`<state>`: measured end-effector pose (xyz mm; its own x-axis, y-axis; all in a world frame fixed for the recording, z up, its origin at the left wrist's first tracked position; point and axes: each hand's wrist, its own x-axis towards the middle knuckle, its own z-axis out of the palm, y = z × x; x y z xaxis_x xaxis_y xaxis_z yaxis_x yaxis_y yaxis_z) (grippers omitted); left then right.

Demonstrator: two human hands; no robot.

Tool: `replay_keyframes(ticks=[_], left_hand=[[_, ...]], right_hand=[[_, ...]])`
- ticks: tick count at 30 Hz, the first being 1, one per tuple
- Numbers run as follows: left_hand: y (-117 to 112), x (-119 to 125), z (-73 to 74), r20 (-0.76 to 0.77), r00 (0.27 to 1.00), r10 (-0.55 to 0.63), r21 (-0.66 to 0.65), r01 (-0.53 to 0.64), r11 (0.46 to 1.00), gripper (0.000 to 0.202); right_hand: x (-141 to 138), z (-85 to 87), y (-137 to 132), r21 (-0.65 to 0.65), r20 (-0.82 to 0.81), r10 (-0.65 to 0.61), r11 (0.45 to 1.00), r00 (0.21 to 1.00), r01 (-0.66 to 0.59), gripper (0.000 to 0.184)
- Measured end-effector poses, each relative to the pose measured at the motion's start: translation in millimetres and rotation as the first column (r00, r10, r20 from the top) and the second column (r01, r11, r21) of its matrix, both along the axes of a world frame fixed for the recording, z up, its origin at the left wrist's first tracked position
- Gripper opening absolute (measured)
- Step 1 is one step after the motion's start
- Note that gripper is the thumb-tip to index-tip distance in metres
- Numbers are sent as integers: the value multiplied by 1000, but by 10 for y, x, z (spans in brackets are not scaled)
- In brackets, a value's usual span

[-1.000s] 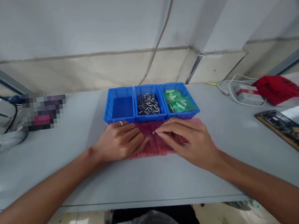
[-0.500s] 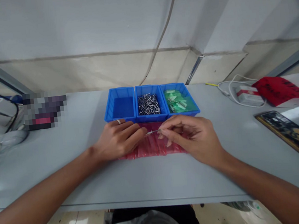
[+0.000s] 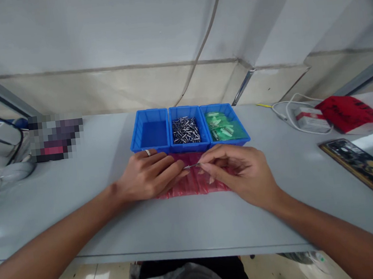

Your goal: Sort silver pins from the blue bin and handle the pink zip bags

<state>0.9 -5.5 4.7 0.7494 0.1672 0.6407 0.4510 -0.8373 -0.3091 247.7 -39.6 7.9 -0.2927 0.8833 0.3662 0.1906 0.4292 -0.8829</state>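
A thin silver blind rivet (image 3: 192, 166), with a small collar and a narrow stem, lies level between my hands. My right hand (image 3: 243, 169) pinches its right end between thumb and forefinger. At the other end, the fingertips of my left hand (image 3: 152, 174) close on it, palm down, with a ring on one finger. Beneath both hands, a pink plastic bag (image 3: 191, 185) lies flat on the table. Just behind them, the middle blue bin (image 3: 190, 147) holds many small metal pieces (image 3: 185, 130) of similar look.
Left of the middle bin stands an empty blue bin (image 3: 151, 151). The right blue bin (image 3: 230, 142) holds green plastic packets (image 3: 220, 126). A phone (image 3: 363, 169), a red packet (image 3: 353, 111) and a white cable lie right on the grey table (image 3: 189, 228). Chargers and cables crowd the left.
Both hands stay nearly in place. The left fingertips have come slightly closer around the rivet, and it has tilted a little.
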Motion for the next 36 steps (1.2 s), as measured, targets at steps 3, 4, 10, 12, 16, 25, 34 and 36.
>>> replay_keyframes(ticks=[3,4,10,12,16,25,34,36], left_hand=[[2,2,-4,11,1000,-11,12,11,1000,9],[2,1,-5,7,1000,-18,17,18,1000,9],[2,-5,-13,3,1000,-12,-1,12,1000,11],[2,-2,-14,0,1000,-11,1,11,1000,13],[2,-1,-18,-18,1000,0,17,0,1000,12],[3,3,-24,-25,1000,-4,3,4,1000,10],[9,12,-30,-44,999,-19,14,19,1000,8],[8,6,-31,-41,999,-26,13,26,1000,7]], right_hand=[[-3,13,3,4,6,0,1000,1000,0,5],[-5,14,4,5,4,1,1000,1000,-1,5],[-8,-10,2,18,-1,4,1000,1000,-4,5],[-6,-9,-3,17,-3,-1,1000,1000,1,6],[-11,7,-9,10,-4,-2,1000,1000,2,5],[-9,-6,-4,42,39,2,999,999,-4,5],[-8,22,-1,149,137,11,988,990,-32,8],[-14,25,0,143,142,11,989,990,-32,8]])
